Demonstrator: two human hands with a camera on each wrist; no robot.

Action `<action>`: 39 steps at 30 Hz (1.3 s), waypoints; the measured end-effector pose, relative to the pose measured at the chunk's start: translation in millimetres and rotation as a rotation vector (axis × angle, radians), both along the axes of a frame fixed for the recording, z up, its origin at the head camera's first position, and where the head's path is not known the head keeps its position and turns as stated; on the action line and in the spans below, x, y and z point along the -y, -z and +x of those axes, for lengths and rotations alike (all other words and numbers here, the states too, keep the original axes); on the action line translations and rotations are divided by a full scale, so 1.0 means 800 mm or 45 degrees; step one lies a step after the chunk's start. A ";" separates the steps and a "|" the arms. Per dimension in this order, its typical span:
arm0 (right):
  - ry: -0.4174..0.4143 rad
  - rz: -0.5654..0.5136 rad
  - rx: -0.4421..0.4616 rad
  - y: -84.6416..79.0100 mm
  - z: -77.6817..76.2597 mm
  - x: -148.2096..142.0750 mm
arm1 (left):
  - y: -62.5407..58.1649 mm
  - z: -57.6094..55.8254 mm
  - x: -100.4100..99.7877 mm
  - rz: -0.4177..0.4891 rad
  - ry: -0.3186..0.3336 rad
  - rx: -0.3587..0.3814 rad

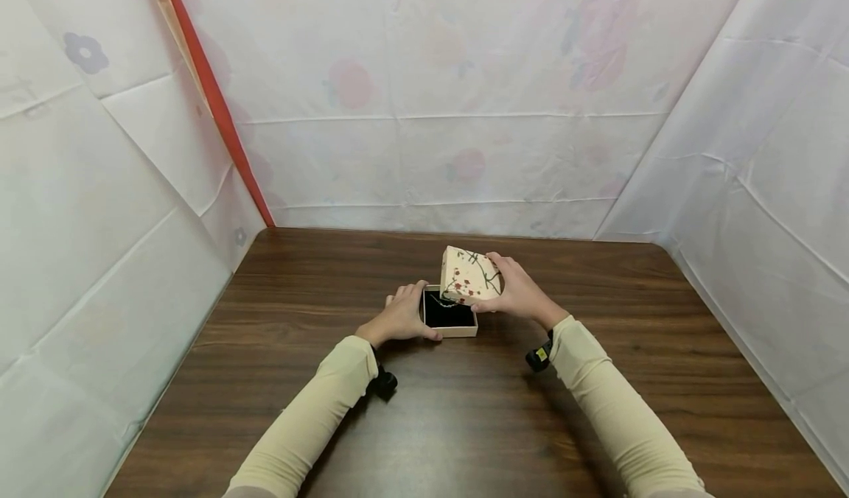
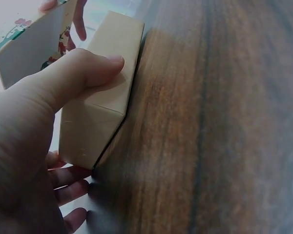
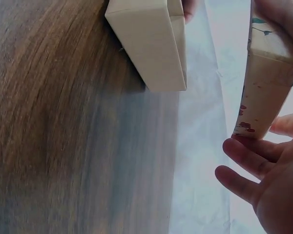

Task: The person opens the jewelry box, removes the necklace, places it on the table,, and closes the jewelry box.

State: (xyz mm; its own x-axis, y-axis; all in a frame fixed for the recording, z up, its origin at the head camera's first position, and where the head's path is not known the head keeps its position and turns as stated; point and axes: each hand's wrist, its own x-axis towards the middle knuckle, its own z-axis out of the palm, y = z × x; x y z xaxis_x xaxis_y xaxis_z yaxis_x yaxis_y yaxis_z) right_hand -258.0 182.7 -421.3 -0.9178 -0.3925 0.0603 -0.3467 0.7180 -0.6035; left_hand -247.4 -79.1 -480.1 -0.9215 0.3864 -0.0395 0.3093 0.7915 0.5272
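Observation:
A small cream box base (image 1: 459,331) with a black lining sits on the wooden table, a thin chain (image 1: 446,304) lying across the lining. My left hand (image 1: 402,315) grips the base at its left side, thumb on the near wall (image 2: 105,90) and fingers round the far corner. Above the base, my right hand (image 1: 517,289) holds the tilted lid (image 1: 469,274), cream with red blossoms and dark branches, pinched by its edges. In the right wrist view the lid (image 3: 266,83) is apart from the base (image 3: 149,41). Part of the lining is hidden behind the lid.
The dark wooden table (image 1: 424,424) runs to a pale patterned cloth (image 1: 424,100) hung behind it and along both sides. A red strip (image 1: 219,107) hangs at the left back corner. Each wrist wears a small black camera.

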 end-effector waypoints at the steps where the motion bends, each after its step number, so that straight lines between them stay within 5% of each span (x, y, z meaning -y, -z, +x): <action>1: 0.001 0.000 -0.001 0.000 0.000 -0.001 | 0.000 0.000 0.000 0.001 0.000 0.002; 39: 0.105 0.068 -0.011 -0.008 -0.005 -0.044 | -0.003 0.001 0.003 0.020 0.020 0.031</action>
State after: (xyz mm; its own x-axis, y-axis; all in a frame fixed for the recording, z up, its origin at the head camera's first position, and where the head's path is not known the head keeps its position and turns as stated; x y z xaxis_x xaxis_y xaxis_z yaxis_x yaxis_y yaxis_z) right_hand -262.1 217.8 -414.5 -0.9467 -0.3183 0.0495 -0.2901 0.7753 -0.5610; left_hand -246.9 -81.5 -477.9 -0.9140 0.4018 -0.0558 0.3086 0.7779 0.5474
